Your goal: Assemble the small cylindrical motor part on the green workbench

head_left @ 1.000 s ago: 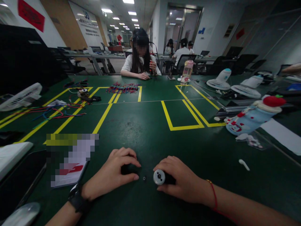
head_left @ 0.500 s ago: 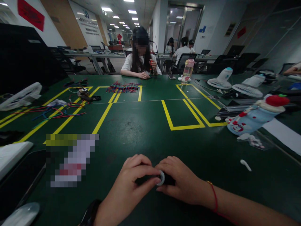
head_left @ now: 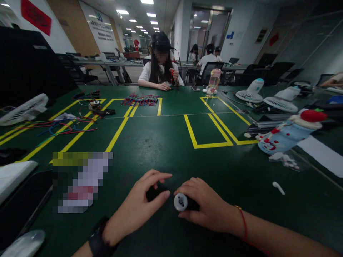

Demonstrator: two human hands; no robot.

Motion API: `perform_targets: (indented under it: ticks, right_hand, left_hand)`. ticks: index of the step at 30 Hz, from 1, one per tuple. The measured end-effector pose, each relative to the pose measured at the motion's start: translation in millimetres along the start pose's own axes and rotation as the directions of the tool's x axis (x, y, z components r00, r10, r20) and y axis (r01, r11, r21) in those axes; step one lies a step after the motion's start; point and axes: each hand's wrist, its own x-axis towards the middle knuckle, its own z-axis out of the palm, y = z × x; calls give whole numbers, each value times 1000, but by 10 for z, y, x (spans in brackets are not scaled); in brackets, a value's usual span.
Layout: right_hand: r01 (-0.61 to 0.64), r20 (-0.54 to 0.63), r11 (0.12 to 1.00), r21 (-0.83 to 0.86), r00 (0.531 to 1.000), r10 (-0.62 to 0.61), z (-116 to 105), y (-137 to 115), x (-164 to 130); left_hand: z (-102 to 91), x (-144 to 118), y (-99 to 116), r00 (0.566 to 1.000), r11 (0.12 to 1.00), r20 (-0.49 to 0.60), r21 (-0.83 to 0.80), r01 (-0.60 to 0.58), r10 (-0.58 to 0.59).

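In my right hand (head_left: 200, 203) is a short black cylinder with a round silver end face (head_left: 180, 202), which has small dark holes around its centre. My fingers and thumb wrap round its body, and the silver end points left. My left hand (head_left: 150, 196) is just left of that end, apart from it, with thumb and fingers spread. A dark patch lies between its thumb and fingers; I cannot tell whether it is shadow. The far end of the cylinder is hidden in my right palm.
A white earbud (head_left: 278, 188) and a blue bottle (head_left: 289, 134) lie to the right. At the left are loose wires (head_left: 66, 128), a white fan (head_left: 25, 109) and a mouse (head_left: 26, 244). Yellow tape (head_left: 213, 145) marks the green table. A person (head_left: 160, 64) sits opposite, holding something red.
My left hand has let go of the silver end and drawn back left, its fingers spreading. The silver end face is now uncovered. My right hand stays in place.
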Motion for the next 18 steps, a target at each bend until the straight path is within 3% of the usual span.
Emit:
perform_targets:
  ticks: [4,7,11,18]
  right_hand:
    - [-10,11,999,31,1000,9,-36,-7,-7]
    - [-13,10,999,44,1000,12,-47,-20,-4]
    - [-11,8,999,53,1000,10,-40,-18,-5]
    - [-13,17,999,42,1000,12,-33,-16,-12]
  left_hand:
    - [-243,88,-401,995,994,-94,94,51,-42]
    - [-402,115,-569,987,989,-153,125,78,-59]
    - [-468,107,-617,985,985,-161,148,84,-60]
    - [-369,99,-519,997,985,-75,170,29,-16]
